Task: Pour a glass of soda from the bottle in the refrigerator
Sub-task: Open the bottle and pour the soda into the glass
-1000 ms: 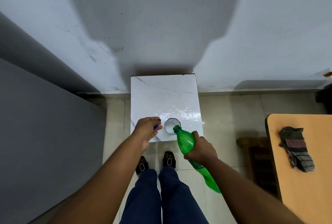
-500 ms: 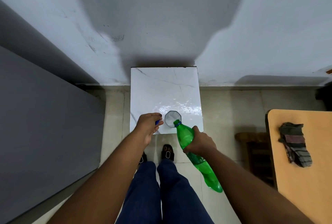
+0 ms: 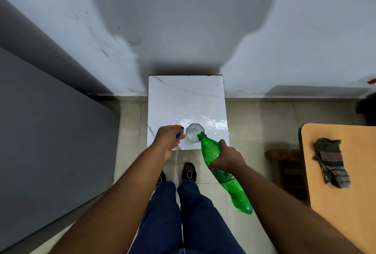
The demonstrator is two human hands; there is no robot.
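Pouring stage, seen from the head camera. The right hand (image 3: 227, 157) is wrapped around the middle of the green bottle (image 3: 221, 170), which is tilted neck-down; over the last second its mouth has come from just beside the glass (image 3: 193, 132) to sit over the glass's near rim, so judging by this the pour is beginning or about to. The glass stands near the front edge of the white marble table (image 3: 183, 99), just left of the bottle's mouth. The left hand (image 3: 167, 138), on the glass's other side, is closed on a small blue cap (image 3: 178, 136), as before; it does not appear to touch the glass. No stream is visible, and the liquid level in the glass cannot be made out. The refrigerator cannot be identified with certainty. The right palm hides part of the bottle's label.
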